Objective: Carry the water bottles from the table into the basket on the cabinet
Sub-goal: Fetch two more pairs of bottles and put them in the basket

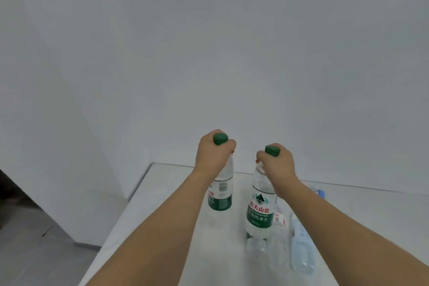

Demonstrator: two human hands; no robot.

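Observation:
Two clear water bottles with green caps and green labels stand upright over the white table. My left hand grips the neck of the left bottle just under its cap. My right hand grips the neck of the right bottle the same way. Whether the bottles touch the table or hang just above it I cannot tell. No basket or cabinet is in view.
More clear bottles lie on the table at the right: one with a red-and-white label, one with a pale blue label, and a blue-capped one behind my right forearm. A white wall rises behind; grey floor lies at the lower left.

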